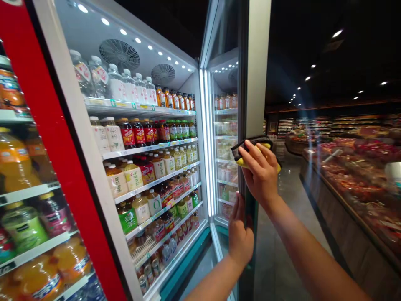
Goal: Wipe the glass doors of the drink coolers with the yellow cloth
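A glass cooler door point(257, 83) with a pale metal edge stands swung open in front of me. My right hand point(261, 175) is closed on a yellow cleaning cloth point(265, 146) with a dark grey border and presses it against the door's edge. Lower down, my left hand point(240, 240) holds the dark inner side of the same door frame, fingers pointing up and thumb toward the edge. Part of the cloth is hidden behind my right fingers.
Left of the door is a lit drinks cooler point(150, 146) with several shelves of bottles. A red-framed cooler point(53, 104) stands nearer on the left. To the right, a grey floor aisle point(291, 200) runs beside a long display counter point(354, 184) of packaged goods.
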The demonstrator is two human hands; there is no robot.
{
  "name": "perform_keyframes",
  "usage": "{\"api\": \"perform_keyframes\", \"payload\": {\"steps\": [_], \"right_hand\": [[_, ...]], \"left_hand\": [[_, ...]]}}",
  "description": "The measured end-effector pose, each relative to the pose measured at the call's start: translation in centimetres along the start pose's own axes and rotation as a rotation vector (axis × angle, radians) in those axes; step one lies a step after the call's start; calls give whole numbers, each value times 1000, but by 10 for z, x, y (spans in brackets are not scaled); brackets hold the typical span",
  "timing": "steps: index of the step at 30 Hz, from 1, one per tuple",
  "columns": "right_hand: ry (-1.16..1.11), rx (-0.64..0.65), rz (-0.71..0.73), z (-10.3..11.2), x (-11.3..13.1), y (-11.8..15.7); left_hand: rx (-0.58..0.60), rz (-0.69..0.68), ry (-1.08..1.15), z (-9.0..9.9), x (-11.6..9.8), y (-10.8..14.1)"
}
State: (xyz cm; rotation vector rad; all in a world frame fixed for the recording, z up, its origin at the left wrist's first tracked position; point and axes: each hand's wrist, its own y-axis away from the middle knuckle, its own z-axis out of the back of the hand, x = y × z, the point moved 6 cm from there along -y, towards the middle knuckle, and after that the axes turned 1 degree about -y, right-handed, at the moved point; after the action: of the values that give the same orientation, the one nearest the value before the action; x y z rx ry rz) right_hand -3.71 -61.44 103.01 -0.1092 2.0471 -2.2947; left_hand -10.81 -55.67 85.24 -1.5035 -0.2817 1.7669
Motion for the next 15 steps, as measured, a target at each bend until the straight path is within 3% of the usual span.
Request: {"api": "perform_keyframes", "payload": {"steps": [8, 12, 15], "right_hand": [[241, -109, -41, -4, -17, 7], [313, -145, 32, -5, -23, 8], [350, -149, 57, -5, -35, 8]], "left_hand": [[332, -158, 165, -14, 5, -19], [517, -269, 166, -6, 20, -38], [516, -338, 88, 6, 45, -69]]}}
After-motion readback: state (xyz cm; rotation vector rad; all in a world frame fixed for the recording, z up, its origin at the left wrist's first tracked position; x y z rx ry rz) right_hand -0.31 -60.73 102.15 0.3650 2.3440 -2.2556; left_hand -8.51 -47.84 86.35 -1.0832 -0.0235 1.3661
